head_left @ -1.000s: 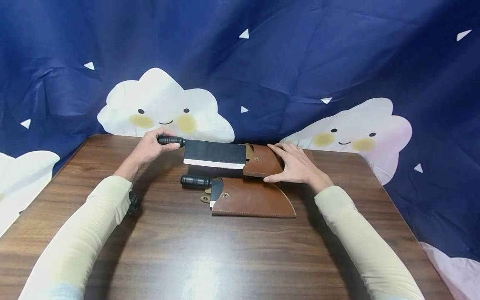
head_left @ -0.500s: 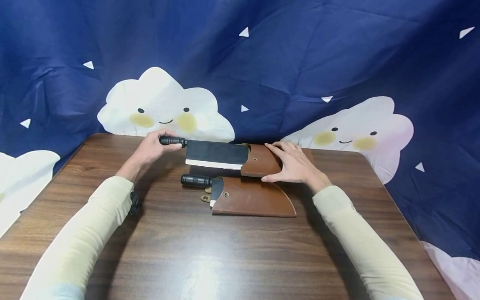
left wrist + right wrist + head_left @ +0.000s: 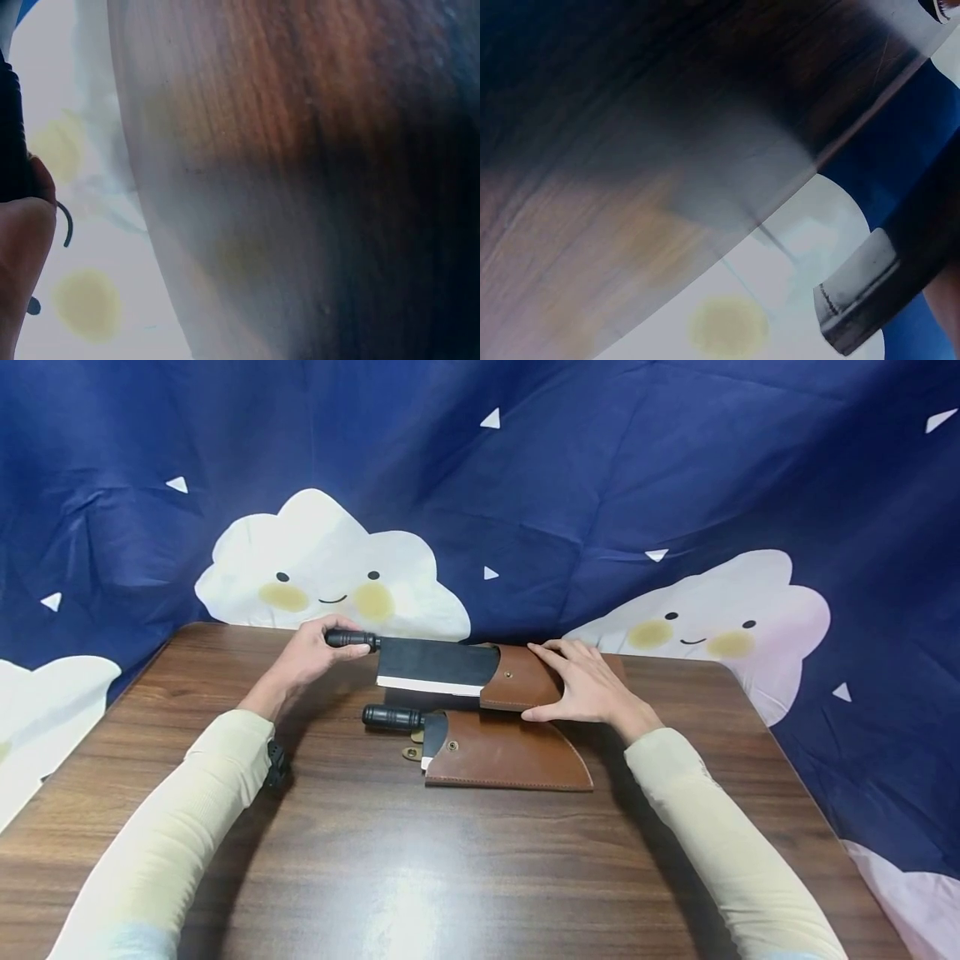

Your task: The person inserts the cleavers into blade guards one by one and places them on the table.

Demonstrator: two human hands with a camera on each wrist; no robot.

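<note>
In the head view my left hand (image 3: 302, 653) grips the black ribbed handle (image 3: 352, 639) of a cleaver (image 3: 435, 662), its dark blade ending in a bright cutting edge. The blade's right end is inside a brown leather sheath (image 3: 521, 678) with a snap stud. My right hand (image 3: 588, 683) holds that sheath from the right, thumb at the near edge and fingers at the far edge. The left wrist view catches part of the handle (image 3: 10, 142) and the thumb (image 3: 26, 232). A corner of the sheath (image 3: 862, 289) shows in the right wrist view.
Nearer on the wooden table (image 3: 337, 860) lies a second cleaver, its black handle (image 3: 392, 717) pointing left and its blade mostly covered by a rounded brown sheath (image 3: 510, 760). A blue curtain (image 3: 525, 485) with smiling clouds hangs behind the table's far edge.
My left hand has moved slightly right with the cleaver, and the blade sits a little deeper in the sheath. The right hand and sheath have shifted slightly left.
</note>
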